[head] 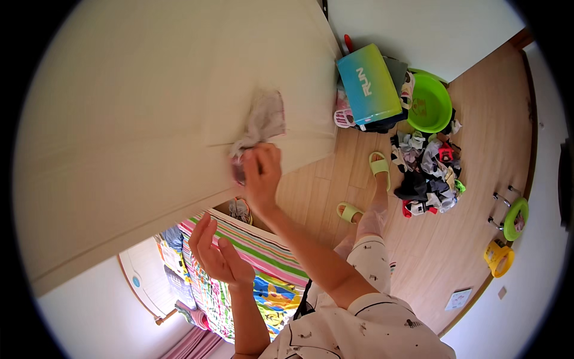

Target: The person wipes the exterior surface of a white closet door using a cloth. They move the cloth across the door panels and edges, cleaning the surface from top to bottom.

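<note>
A crumpled grey cloth (pixel 265 119) with a thin pinkish edge lies in front of a large off-white panel (pixel 148 103). My right hand (pixel 262 172) grips its lower end, and the rest spreads upward, partly blurred. Whether the cloth touches the panel cannot be told. A darker purplish part of the bundle shows beside my fingers. Lower left, my left hand (pixel 217 253) is raised with nothing in it, its fingers apart, in front of a bed with striped, colourful bedding (pixel 269 258).
On the wooden floor (pixel 318 197) lie a heap of mixed garments (pixel 428 172), a green basin (pixel 430 103) and a blue-green box (pixel 370 85) on other items. A green-seated wheeled stool (pixel 515 220) and a yellow bucket (pixel 498 259) stand right. Shoes (pixel 241 211) sit beside the bed.
</note>
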`<state>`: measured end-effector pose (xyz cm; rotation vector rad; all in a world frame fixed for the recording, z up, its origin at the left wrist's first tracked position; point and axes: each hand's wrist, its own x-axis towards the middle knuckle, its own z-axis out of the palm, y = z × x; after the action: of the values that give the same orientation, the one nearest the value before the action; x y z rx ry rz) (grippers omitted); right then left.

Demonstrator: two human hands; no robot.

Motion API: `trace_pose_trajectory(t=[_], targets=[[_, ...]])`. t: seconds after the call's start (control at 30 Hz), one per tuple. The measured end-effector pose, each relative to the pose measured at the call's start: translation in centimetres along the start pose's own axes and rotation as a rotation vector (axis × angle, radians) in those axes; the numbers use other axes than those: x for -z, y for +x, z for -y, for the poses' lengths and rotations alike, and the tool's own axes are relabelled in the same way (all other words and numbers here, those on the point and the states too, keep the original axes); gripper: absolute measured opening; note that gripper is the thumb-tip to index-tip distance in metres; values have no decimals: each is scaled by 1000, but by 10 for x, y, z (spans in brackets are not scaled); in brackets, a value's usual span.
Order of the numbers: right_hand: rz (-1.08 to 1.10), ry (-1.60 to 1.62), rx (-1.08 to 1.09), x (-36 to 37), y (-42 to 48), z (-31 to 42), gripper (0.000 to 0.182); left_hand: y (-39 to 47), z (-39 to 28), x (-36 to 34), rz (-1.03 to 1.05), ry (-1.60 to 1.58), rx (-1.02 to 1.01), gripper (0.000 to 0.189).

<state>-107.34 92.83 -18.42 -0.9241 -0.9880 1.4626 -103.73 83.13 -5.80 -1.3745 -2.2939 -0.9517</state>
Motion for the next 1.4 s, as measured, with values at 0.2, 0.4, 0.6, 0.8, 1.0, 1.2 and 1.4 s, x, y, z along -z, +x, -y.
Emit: trace_pose_trajectory(t=[0.2,0.4,0.6,0.8,1.0,1.2,1.4], targets=[[-309,-370,-363,57,51,-165,20,-7,2,-26,126,30,38,26],[-108,-264,-431,38,33,-91,25,-11,5,-31,102,36,45,22],[234,-84,-101,10,-46,10,43,0,2,-21,68,123,-52,21],[-85,-841,-352,58,13,-136,47,-6,-3,-27,97,139,-94,19],[-23,62,-40,26,25,-88,44,-11,-6,-38,149,80,-124,20],[-27,64,169,-19,55,-28,49,4,-11,-33,123,80,-169,23],[-258,-316,-322,41,107,-149,48,6,-15,-51,156,-2,-136,22]])
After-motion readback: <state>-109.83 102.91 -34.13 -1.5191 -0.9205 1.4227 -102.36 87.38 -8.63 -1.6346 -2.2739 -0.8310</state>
